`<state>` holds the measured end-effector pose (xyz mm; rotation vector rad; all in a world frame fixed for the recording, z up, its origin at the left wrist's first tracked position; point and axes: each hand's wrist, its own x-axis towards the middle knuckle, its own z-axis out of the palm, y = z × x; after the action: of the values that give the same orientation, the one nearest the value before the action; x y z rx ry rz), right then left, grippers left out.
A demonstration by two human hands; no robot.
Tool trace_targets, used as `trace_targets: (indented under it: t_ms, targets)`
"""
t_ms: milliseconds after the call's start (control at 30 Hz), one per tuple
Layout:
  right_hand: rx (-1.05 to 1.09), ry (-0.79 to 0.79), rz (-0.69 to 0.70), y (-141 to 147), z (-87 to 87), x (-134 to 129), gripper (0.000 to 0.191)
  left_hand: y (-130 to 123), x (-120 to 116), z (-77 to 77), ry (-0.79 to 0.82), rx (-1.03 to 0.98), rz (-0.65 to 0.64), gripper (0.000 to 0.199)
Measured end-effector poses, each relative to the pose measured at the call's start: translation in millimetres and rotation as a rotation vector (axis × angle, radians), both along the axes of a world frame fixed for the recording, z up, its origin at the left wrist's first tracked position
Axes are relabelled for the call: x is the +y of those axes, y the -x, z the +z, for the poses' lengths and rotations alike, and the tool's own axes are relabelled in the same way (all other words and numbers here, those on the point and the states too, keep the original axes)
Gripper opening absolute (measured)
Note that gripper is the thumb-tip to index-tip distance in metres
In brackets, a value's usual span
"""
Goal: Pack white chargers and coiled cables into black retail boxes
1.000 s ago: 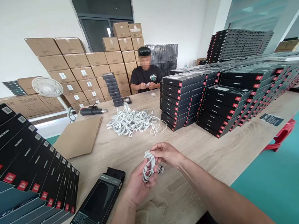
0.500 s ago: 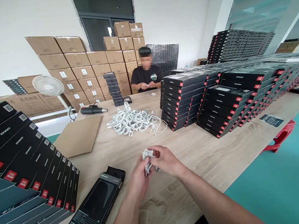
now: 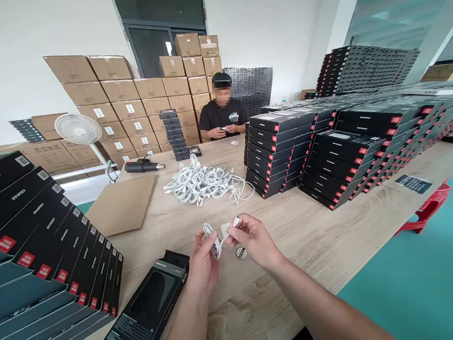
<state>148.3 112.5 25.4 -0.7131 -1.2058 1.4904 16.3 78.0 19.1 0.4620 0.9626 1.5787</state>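
Observation:
A coiled white cable [image 3: 213,240] is in my left hand [image 3: 203,261], with the fingers closed round its loops. My right hand [image 3: 255,240] pinches the white plug end [image 3: 236,222] of that cable, held out to the right of the coil. Under and between the hands a small white piece [image 3: 224,230] shows partly; I cannot tell what it is. A small round black-and-white item [image 3: 240,252] lies on the table below my right hand. To the left of my left hand lies a black box [image 3: 151,309] with its end flap up.
A heap of white cables [image 3: 203,181] lies ahead. Black box stacks rise at the left [image 3: 59,248] and right [image 3: 284,149]. A cardboard sheet [image 3: 124,205], a heat gun [image 3: 143,165] and a fan [image 3: 78,129] are at left. Another person [image 3: 222,112] sits across the table.
My hands have drawn apart. My right hand now holds the plug end away from the coil, which stays in my left hand. The round item has come into clearer view.

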Motion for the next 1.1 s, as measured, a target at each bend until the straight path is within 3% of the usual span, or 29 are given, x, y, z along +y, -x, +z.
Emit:
trace_targets:
  t_ms: [167, 367, 533, 700, 767, 933, 1000, 1100]
  targets:
    - [-0.052, -0.106, 0.039, 1.5, 11.4, -3.0, 0.031, 4.4, 0.8, -3.8, -0.045, 0.11, -0.045, 0.043]
    - [-0.076, -0.096, 0.203, 8.0, 20.1, -4.7, 0.033, 4.9, 1.2, -9.3, -0.083, 0.236, 0.028, 0.035]
    - [-0.076, 0.054, 0.101, 7.8, 5.3, 9.7, 0.036, 2.3, 3.4, -13.6, -0.096, 0.265, 0.103, 0.033]
    - [-0.406, -0.123, 0.072, 6.8, -13.6, 4.2, 0.023, -1.4, 2.7, -10.6, -0.095, 0.216, 0.131, 0.035]
    - [-0.391, -0.1, 0.047, 6.9, -17.1, 1.1, 0.023, -1.9, 1.0, -5.0, -0.092, 0.169, 0.086, 0.034]
    - [-0.192, 0.121, 0.124, 3.2, -13.9, 1.2, 0.038, 3.4, -3.6, 6.2, -0.143, 0.004, -0.195, 0.036]
    - [-0.201, 0.124, 0.118, 2.0, -12.4, 1.1, 0.036, 4.2, -3.8, 3.7, -0.175, 0.053, -0.199, 0.038]
    - [-0.331, 0.044, 0.024, 3.1, -14.0, -1.0, 0.021, 1.8, -1.1, -6.9, -0.208, 0.168, -0.09, 0.037]
